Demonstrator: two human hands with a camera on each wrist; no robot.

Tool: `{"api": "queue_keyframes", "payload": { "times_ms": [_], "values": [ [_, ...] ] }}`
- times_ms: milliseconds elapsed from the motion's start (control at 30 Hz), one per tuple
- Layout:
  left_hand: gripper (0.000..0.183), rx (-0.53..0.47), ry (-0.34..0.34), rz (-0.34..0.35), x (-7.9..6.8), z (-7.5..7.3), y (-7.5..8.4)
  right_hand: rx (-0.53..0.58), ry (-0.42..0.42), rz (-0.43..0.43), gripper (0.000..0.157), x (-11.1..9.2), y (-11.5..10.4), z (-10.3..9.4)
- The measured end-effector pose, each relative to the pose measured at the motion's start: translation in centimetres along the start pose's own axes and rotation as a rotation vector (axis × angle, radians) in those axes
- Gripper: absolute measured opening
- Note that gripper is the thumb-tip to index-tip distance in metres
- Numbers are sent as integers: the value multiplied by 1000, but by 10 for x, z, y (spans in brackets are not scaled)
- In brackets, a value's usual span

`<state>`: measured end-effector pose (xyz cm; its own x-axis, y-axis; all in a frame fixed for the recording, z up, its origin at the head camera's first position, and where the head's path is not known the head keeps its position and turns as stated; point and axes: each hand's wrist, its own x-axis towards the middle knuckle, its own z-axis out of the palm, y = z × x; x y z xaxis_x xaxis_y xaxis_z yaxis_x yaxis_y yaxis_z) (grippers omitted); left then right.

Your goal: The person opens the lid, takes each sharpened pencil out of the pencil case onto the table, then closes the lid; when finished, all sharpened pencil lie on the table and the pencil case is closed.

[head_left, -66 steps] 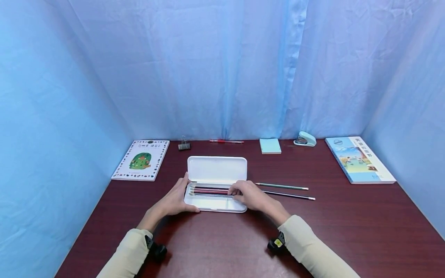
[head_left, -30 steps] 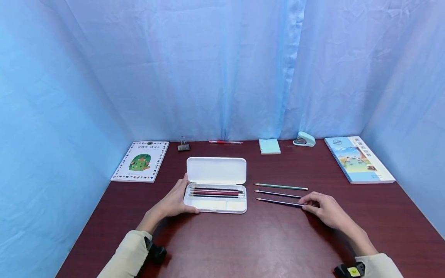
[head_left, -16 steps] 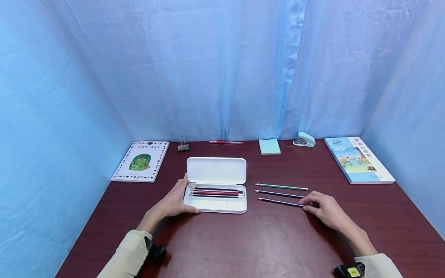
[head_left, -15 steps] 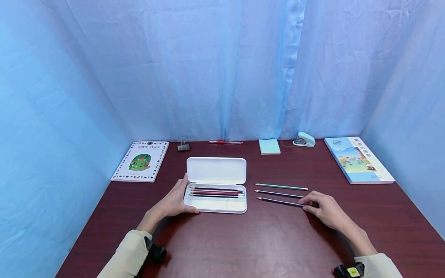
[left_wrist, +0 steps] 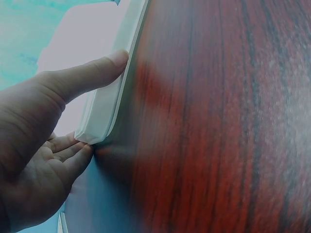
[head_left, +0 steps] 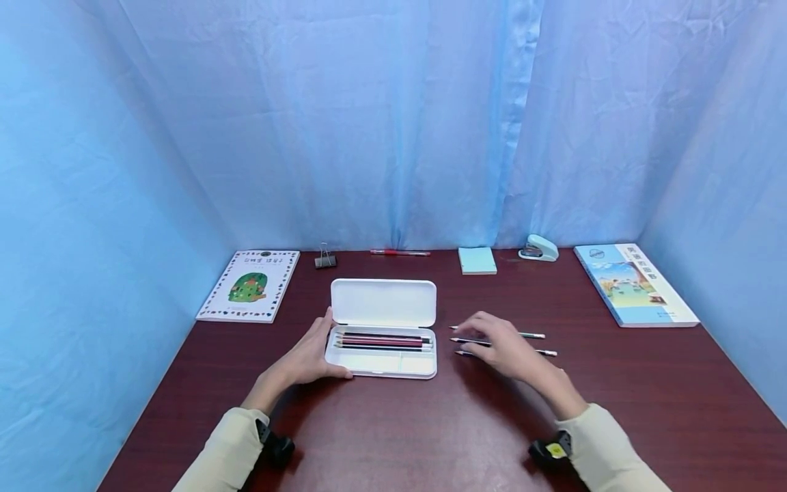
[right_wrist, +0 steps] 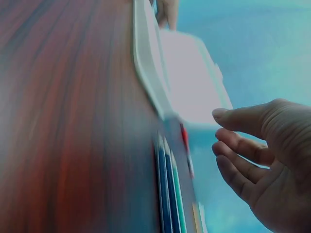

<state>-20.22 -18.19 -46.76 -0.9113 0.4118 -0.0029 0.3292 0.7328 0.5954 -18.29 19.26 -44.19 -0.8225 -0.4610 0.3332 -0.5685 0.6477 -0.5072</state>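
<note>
A white pencil case (head_left: 365, 359) lies with its lid raised, several dark and red pencils (head_left: 384, 340) in its rear compartment. My left hand (head_left: 307, 354) holds the case's left end. In the left wrist view, the thumb lies on the front wall (left_wrist: 109, 104) and fingers reach around the corner. My right hand (head_left: 507, 350) is above loose pencils right of the case, partly covering them. These are a green pencil (head_left: 533, 335) and two dark pencils (head_left: 547, 353). In the right wrist view, its fingers are relaxed and apart from the thumb, holding nothing.
Along the back are a binder clip (head_left: 325, 261), a red pen (head_left: 399, 253), a sticky-note pad (head_left: 477, 261) and a mint stapler (head_left: 539, 248). Books lie on the left (head_left: 249, 287) and right (head_left: 633, 283). Blue curtains (head_left: 369, 137) enclose the wooden table (head_left: 393, 424).
My right hand left the case, set a third pencil beside the other two, released its right end and moved left over their tips. My left hand stays put.
</note>
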Motion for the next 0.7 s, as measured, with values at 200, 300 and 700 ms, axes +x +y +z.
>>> {"api": "queue_keyframes", "payload": {
  "times_ms": [200,300,700],
  "values": [
    [131,15,0,-4,0,1,0,38,-156,4,22,33,-27,36],
    [131,12,-1,-6,-1,1,0,30,-211,-37,21,42,-34,51],
    [132,0,10,-1,0,1,-1,-118,-259,13,25,56,-49,65]
  ]
}}
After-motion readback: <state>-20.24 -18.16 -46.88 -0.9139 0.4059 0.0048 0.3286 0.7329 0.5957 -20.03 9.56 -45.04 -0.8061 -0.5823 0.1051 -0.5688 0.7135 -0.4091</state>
